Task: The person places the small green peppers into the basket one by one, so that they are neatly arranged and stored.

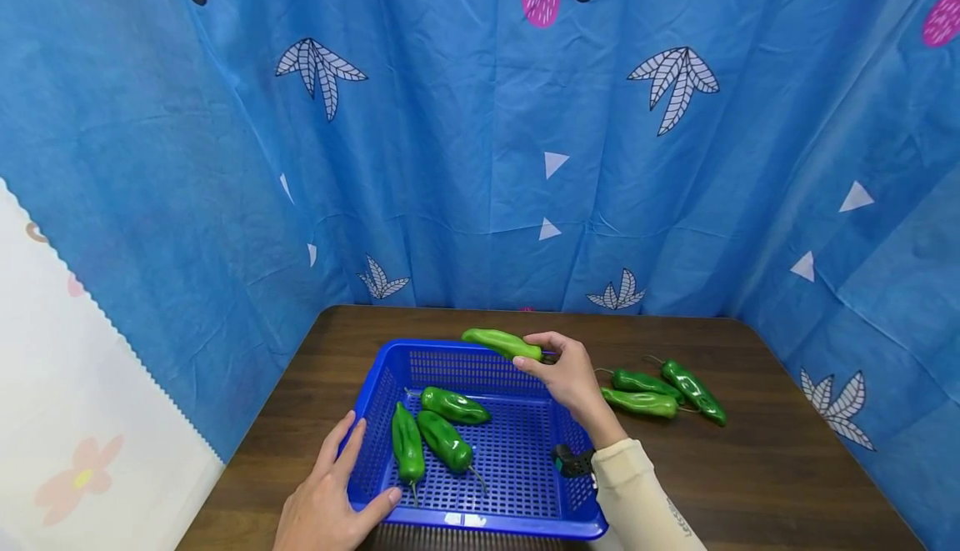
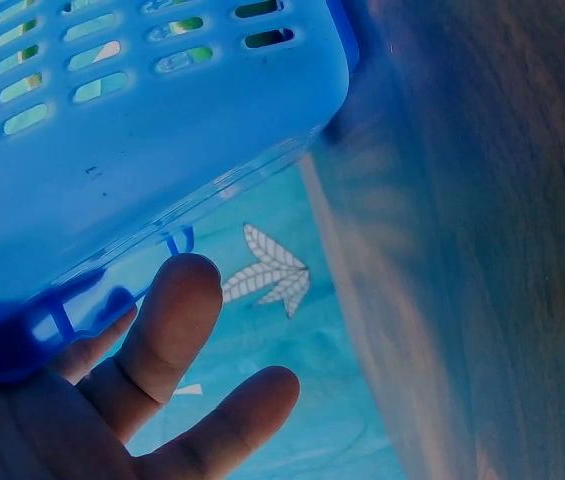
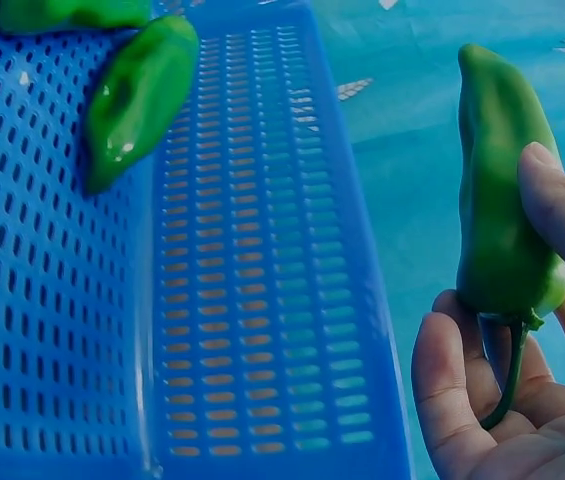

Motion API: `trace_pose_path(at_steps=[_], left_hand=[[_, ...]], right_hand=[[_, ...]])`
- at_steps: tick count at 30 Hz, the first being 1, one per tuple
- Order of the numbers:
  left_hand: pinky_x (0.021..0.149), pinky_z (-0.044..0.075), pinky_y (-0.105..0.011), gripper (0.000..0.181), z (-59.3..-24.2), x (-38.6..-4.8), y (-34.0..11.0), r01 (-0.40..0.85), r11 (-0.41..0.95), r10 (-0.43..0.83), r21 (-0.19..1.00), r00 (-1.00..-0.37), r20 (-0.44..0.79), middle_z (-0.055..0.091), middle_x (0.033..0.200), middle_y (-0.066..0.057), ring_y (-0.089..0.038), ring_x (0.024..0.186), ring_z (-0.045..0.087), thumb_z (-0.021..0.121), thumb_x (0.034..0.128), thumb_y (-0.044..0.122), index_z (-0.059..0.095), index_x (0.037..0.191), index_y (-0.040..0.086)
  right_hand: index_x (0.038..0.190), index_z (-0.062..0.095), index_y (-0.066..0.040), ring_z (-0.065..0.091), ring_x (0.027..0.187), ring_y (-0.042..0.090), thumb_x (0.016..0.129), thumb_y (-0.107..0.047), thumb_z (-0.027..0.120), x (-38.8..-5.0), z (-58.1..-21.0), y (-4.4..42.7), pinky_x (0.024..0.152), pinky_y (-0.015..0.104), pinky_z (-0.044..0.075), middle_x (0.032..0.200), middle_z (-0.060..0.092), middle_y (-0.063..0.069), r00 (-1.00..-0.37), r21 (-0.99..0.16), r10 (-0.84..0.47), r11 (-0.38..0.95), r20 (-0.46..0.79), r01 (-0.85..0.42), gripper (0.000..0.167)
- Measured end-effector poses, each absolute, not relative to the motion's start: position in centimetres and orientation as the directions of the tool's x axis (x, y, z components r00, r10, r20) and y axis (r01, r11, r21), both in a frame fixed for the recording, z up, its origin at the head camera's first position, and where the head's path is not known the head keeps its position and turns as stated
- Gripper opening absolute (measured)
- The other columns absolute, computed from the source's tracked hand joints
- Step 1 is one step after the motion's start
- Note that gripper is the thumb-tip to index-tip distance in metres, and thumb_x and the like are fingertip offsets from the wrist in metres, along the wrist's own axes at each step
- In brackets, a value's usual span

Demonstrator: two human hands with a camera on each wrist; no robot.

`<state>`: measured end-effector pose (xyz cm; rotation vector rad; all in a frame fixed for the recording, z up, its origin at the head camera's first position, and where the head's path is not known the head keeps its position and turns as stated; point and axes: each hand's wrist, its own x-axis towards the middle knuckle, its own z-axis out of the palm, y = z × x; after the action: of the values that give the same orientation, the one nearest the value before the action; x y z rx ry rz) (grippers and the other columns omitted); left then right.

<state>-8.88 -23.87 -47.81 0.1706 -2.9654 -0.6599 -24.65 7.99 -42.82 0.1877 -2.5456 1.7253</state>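
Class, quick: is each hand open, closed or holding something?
Left hand: open, at the blue slotted plastic basket.
Right hand: closed, holding a long light-green pepper.

Light-green pepper (image 1: pixel 495 342) held near blue basket (image 1: pixel 517 526); three darker peppers (image 1: pixel 447 443) inside.

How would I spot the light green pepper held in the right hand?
On the dark brown wooden table sits a blue plastic basket with slotted walls. Near its far rim, the right hand pinches the long, light-green pepper by its stem end. It's the only pepper held, and paler than the three glossy green peppers in the basket.
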Motion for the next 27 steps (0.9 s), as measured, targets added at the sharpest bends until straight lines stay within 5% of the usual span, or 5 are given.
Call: trace_pose_path(at_steps=[27], left_hand=[[0.057, 0.05, -0.037, 0.11, -47.7, -8.9, -23.8, -0.098, 0.897, -0.136, 0.431, -0.989, 0.06, 0.024, 0.163, 0.002, -0.03, 0.106, 0.069, 0.068, 0.0716, 0.08, 0.037, 0.157, 0.018]], right_hand=[[0.115, 0.073, -0.014, 0.067, 0.087, 0.015, 0.081, -0.022, 0.085, -25.0, -44.9, 2.7, 0.07, 0.028, 0.057, 0.106, 0.073, 0.006, -0.972, -0.906, -0.205, 0.382, 0.111, -0.184, 0.036]])
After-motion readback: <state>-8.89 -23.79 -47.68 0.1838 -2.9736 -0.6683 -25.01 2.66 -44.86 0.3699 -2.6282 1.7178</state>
